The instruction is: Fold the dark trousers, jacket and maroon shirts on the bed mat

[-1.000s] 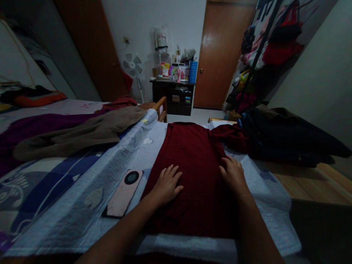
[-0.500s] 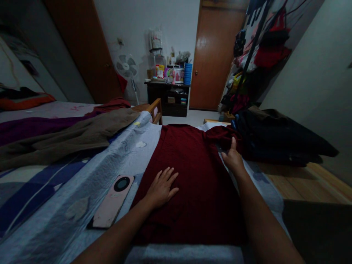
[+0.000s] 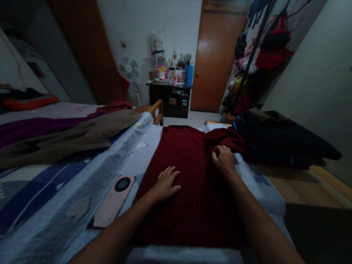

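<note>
A dark red garment [image 3: 189,205] lies spread out on a pale blue cloth [image 3: 132,146], with a bunched sleeve at its upper right. My left hand [image 3: 166,183] rests flat on the garment's left part, fingers apart. At the garment's right edge, just below the sleeve, is my right hand [image 3: 224,159], its fingers bent down on the fabric; whether they grip any of it cannot be made out. A pink phone-like object [image 3: 112,205] with a round dark disc lies left of the garment.
Folded dark clothes [image 3: 280,139] are stacked on a wooden surface [image 3: 305,183] at the right. Brown trousers [image 3: 74,135] and other clothes lie at the left. Farther back are a fan [image 3: 129,68], a black cabinet [image 3: 167,101] and a door [image 3: 213,62].
My right hand has moved left and slightly down from beside the sleeve onto the garment's edge, and its pointing fingers have curled down. My left hand has stayed nearly still.
</note>
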{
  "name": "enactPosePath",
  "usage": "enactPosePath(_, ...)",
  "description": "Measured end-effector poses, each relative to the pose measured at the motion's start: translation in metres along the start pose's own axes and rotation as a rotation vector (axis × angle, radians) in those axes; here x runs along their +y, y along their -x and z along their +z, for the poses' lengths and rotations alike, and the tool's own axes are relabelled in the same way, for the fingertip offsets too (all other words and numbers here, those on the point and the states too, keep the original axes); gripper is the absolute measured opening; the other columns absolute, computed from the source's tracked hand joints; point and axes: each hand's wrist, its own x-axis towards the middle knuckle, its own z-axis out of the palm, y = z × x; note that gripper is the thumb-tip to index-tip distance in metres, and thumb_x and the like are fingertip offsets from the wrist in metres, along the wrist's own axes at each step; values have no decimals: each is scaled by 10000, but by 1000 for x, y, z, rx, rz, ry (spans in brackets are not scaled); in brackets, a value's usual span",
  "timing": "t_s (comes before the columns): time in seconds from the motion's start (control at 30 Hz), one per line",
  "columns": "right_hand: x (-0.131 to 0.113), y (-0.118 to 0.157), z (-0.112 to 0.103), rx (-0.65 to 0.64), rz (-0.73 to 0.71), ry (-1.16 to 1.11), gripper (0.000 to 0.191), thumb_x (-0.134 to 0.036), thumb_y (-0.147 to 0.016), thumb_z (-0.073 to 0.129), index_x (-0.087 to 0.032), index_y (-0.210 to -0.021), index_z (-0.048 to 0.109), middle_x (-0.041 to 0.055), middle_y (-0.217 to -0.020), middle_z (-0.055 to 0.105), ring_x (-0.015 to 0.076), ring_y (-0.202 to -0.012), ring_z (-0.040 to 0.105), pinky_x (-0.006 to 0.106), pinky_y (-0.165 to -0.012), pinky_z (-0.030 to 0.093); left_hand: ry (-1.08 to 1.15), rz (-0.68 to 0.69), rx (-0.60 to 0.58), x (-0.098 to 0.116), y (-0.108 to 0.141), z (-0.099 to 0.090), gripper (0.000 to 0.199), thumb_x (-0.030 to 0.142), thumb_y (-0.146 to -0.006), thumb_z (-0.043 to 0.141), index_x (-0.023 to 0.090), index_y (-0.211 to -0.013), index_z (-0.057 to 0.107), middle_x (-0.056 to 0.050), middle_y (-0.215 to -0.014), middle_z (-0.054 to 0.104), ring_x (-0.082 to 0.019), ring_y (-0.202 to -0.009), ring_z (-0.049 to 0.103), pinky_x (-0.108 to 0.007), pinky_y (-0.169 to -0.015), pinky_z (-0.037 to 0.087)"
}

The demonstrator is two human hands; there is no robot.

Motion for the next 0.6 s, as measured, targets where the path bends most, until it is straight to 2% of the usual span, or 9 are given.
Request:
enactPosePath(0.1, -18, 15, 1, -97, -106, 32, 189, -339, -859, 500, -194, -882, 618, 97, -973, 603, 250, -963, 498, 346, -854, 357, 213, 72, 81, 21, -20, -4, 534, 240, -804, 534, 198, -1334, 487, -117, -1486, 387, -245, -1377, 342, -435, -1132, 285)
enactPosePath(0.23, -30, 28, 2, -302, -214, 22, 193, -347, -845, 529, -194, -903, 631, 100, -1002, 616, 264, -988, 499, 394, -894, 327, 517, 141, 142, 48, -60, 4, 651, 115, -731, 485, 166, -1377, 420, -111, -1440, 441, -204, -1343, 385, -397, -1156, 252)
enactPosePath(0.3, -30, 33, 1, -405, -265, -22, 189, -337, -829, 554, -195, -919, 642, 87, -1013, 631, 262, -998, 511, 417, -924, 311, 722, 102, 133, 58, -80, 10, 686, 71, -674, 480, 164, -1352, 440, -108, -1399, 488, -211, -1311, 427, -393, -1135, 290)
enactPosePath(0.37, -27, 38, -1, -473, -320, -97, 173, -312, -818, 569, -199, -921, 650, 67, -1011, 645, 249, -1006, 525, 419, -948, 305, 961, -15, 111, 66, -97, 16, 662, 48, -653, 467, 171, -1303, 477, -103, -1302, 570, -213, -1215, 522, -382, -1061, 386)
enactPosePath(0.47, -17, 46, -7, -476, -357, -246, 145, -227, -821, 547, -193, -923, 645, 53, -1022, 647, 205, -999, 545, 346, -931, 351, 1239, -189, 102, 76, -113, 22, 565, 71, -691, 502, 182, -1246, 496, -84, -1116, 659, -195, -1002, 632, -344, -900, 493)
enactPosePath(0.6, 2, 62, -17, -355, -191, -249, 156, -166, -835, 494, -185, -920, 625, 67, -1033, 627, 189, -979, 551, 291, -895, 393, 1410, -200, 185, 81, -121, 30, 556, 127, -661, 689, 144, -1187, 511, -97, -1029, 683, -184, -866, 654, -307, -795, 522)
